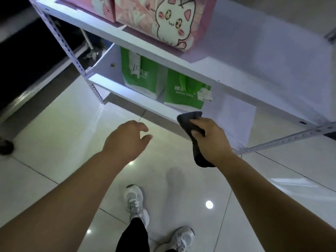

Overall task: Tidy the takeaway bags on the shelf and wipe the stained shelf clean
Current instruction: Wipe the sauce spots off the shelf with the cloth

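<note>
Two bare hands out in front of a white shelving unit. Right hand (211, 139) with fingers (195, 122) and thumb curled round one dark grey cloth (189, 118). Upper end of the cloth up against the front edge of the lower shelf (127, 96), lower end hanging down past the wrist. Left hand (125, 140) over the floor (54, 135), short of that shelf edge, fingers (143, 127) loosely bent, holding nothing.

Two green takeaway bags (141, 75) (182, 95) upright on the lower shelf, side by side and close together, the right one just behind the cloth. One white receipt (205, 95) stuck to the right bag, one white slip (135, 65) with handwriting on the left bag. One small brown stain (112, 65) on the pale board to the left of the green bags, apart from them.

Two pink bags (164, 20) (91, 5) on the upper shelf (263, 57), standing against each other. The right one printed with a white cartoon cat, the left one only partly in view at the top edge.

Two perforated metal posts (60, 37) (291, 140) at the front corners of the unit.

Two white shoes (134, 199) (183, 237) on the glossy tiled floor, below the arms.
</note>
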`<state>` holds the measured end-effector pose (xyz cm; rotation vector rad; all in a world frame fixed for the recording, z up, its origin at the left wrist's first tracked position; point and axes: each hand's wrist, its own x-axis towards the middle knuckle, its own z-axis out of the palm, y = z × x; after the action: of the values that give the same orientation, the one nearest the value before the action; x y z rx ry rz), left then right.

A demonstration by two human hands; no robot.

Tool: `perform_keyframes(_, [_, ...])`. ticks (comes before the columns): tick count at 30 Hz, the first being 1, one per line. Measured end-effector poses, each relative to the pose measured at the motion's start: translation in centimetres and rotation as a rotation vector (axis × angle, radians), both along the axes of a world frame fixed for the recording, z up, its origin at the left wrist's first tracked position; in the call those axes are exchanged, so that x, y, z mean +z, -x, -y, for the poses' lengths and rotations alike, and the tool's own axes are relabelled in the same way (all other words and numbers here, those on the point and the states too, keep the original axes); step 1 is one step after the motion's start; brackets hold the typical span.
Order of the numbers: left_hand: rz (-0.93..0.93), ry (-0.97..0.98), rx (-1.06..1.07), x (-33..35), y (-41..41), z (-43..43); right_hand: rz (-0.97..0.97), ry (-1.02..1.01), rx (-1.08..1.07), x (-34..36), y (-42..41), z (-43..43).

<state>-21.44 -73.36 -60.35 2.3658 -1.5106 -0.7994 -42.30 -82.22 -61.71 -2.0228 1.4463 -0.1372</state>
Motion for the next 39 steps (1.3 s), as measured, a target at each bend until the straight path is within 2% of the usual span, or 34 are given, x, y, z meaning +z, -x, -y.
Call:
perform_keyframes(5, [0.017, 0.003, 0.08, 2.0, -5.6, -2.7, 0.059, 0.032, 0.041, 2.6, -6.3, -1.9])
perform_keyframes(19, [0.03, -0.073, 0.106, 1.3, -24.2, -7.8, 0.062, 0.007, 0.061, 1.4, -24.1, -4.9])
perform_keyframes(30, [0.04, -0.134, 0.153, -2.7, -32.1, -0.7, -0.024, -0.064, 0.133, -3.7, -32.7, 2.6])
perform_keyframes(39, [0.07, -0.009, 0.222, -11.7, -39.5, 6.8, -0.047, -0.035, 0.197, -12.4, -41.5, 10.1])
